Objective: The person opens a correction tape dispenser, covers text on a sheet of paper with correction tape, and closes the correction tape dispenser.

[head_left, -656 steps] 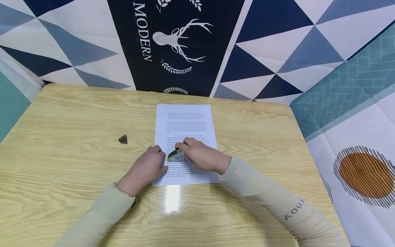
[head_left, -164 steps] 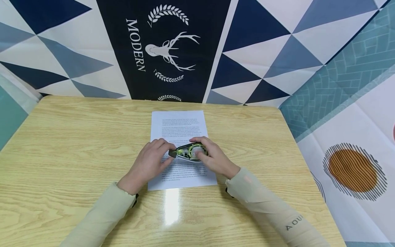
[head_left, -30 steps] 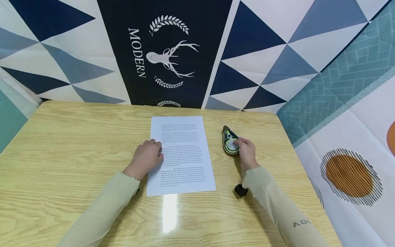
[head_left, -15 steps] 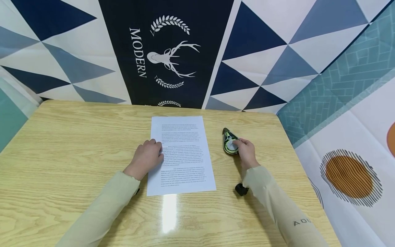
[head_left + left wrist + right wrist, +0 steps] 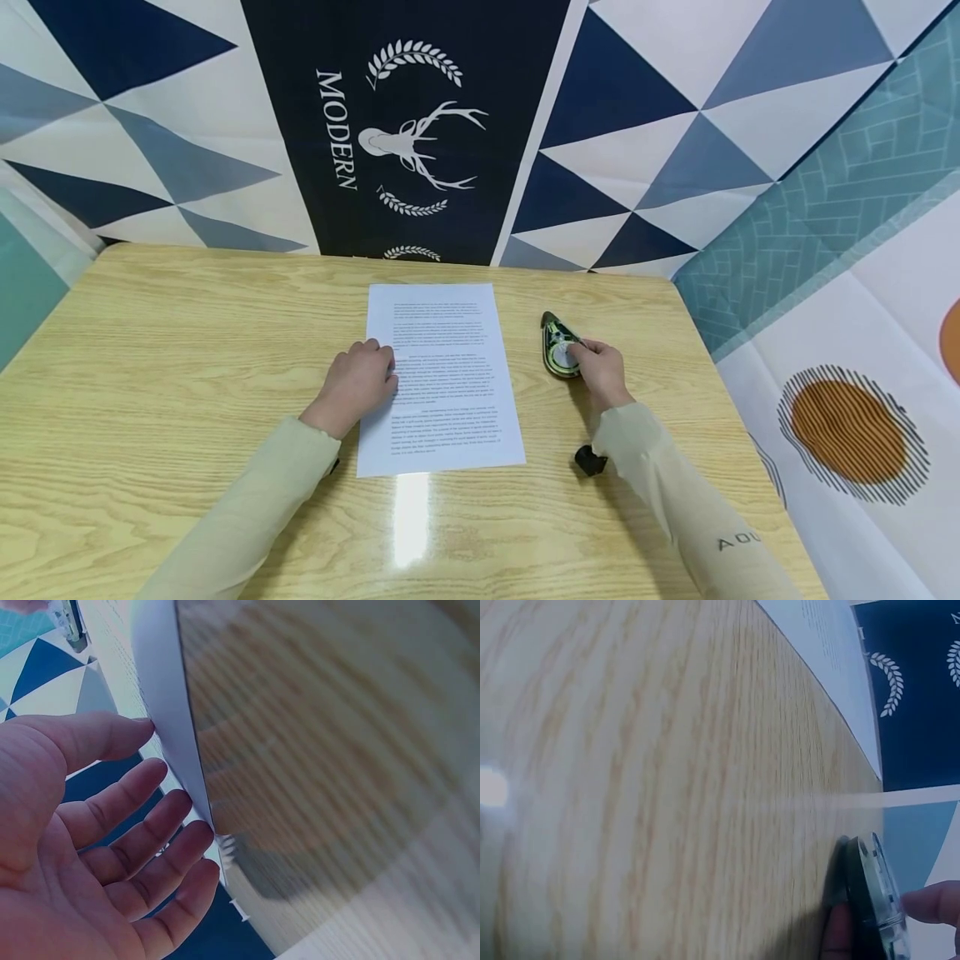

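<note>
A printed sheet of paper (image 5: 450,383) lies flat on the table. My left hand (image 5: 356,383) rests on its left edge; in the left wrist view its relaxed, slightly bent fingertips touch the paper. Right of the sheet, my right hand (image 5: 603,371) pinches a black and green correction tape (image 5: 557,354) by its round end, with the dark cap (image 5: 550,318) on its tip pointing away from me. The right wrist view has the correction tape (image 5: 870,892) low at the table, the thumb on one face and a finger on the other.
The wooden table (image 5: 187,375) meets a patterned cloth backdrop (image 5: 420,142) along its far edge. A black wrist camera (image 5: 590,460) sits beneath the right forearm. Light glares on the tabletop below the sheet.
Earlier the right hand worked the tape on the paper, its cap lying at left. Then the left hand held the cap at the tip. The capped tape has moved right; the last second shows little motion.
</note>
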Demonstrator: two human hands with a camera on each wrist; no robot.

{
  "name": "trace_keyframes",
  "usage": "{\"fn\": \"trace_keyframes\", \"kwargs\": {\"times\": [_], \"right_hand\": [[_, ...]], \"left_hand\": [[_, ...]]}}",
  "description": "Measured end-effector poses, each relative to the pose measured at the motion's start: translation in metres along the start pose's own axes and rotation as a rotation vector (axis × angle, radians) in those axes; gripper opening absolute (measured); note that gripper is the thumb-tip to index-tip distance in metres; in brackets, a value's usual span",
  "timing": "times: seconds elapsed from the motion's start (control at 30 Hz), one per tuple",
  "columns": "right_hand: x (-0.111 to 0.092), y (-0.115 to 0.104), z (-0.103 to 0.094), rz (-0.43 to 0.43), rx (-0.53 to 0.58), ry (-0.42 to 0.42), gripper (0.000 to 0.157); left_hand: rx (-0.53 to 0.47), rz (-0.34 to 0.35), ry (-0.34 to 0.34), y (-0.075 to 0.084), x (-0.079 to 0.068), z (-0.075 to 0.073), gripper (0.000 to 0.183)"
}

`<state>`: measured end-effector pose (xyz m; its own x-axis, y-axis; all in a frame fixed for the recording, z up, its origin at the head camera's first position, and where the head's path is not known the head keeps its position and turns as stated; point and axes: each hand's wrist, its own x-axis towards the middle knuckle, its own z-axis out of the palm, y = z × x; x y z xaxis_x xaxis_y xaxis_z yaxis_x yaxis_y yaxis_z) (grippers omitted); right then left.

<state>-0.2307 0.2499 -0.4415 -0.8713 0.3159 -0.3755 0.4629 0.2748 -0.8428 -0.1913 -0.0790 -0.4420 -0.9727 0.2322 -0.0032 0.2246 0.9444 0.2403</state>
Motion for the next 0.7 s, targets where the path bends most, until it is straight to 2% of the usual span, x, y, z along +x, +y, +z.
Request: {"fn": "trace_keyframes", "kwargs": {"times": [0.53, 0.7], "right_hand": [[-0.005, -0.003, -0.010, 0.011, -0.201, -0.048, 0.054], [-0.006, -0.001, -0.013, 0.002, -0.222, -0.076, 0.054]], "left_hand": [[0.001, 0.001, 0.006, -0.001, 0.000, 0.003, 0.011], [-0.004, -0.001, 0.002, -0.001, 0.001, 0.003, 0.011]]}}
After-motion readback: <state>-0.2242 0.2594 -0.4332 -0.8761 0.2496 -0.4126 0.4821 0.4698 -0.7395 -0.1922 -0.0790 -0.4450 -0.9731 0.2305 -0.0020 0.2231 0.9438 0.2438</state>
